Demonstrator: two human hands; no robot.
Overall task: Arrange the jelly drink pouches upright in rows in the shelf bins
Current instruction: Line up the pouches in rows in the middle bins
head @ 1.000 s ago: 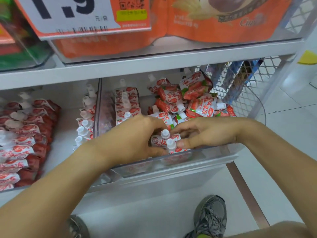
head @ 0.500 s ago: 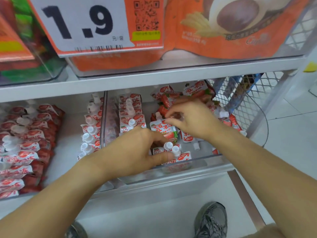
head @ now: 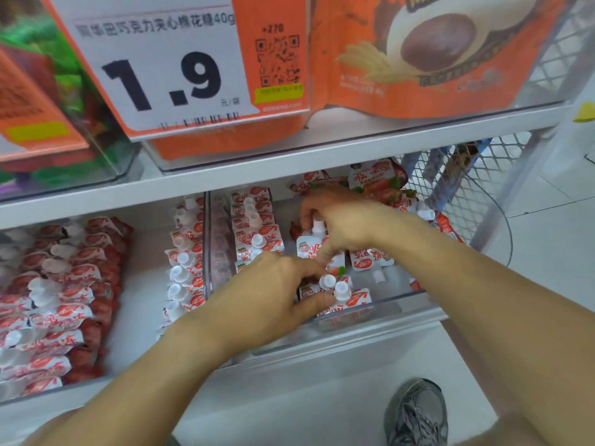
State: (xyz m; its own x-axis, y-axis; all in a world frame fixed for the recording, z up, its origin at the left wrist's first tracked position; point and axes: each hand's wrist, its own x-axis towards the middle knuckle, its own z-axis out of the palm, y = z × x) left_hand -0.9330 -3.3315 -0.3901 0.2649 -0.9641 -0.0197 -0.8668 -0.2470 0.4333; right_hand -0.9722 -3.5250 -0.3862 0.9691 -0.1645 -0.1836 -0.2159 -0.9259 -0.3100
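Head view, looking down at a lower shelf with clear bins. Right-hand clear bin [head: 380, 320] pulled toward the front shelf edge, both hands inside it. Left hand [head: 267, 297] at the bin's front edge, fingers curled round two upright pouches [head: 338, 297], white caps side by side just past the fingertips; thumb below, index above, a close grip holding them against the front wall. Right hand [head: 341, 220] further back, near the bin's middle, fingers bent down and pinching a single pouch [head: 309, 249] by its upper part, white cap poking out beside the knuckles; pouch upright or nearly so, exact tilt hard to tell under the hand. Along the bin's left wall, a tidy row of standing pouches [head: 254, 226] running from back to front. At the bin's back right corner, a loose heap of pouches [head: 376, 181] lying at all angles, one large one face-up on top. A few more flat on the bin floor [head: 370, 259] right of the held pouch. Neighbouring bin on the left: a row of pouches [head: 185, 262] along its right wall, caps up, and a wider block of pouches [head: 58, 284] toward the shelf's left end, leaning in overlapped rows. Upper shelf: price tag [head: 167, 69] reading 1.9, orange snack bag [head: 431, 49] to its right. Wire mesh panel [head: 457, 188] at the shelf's right end. Grey shoe [head: 415, 413] on the floor below.
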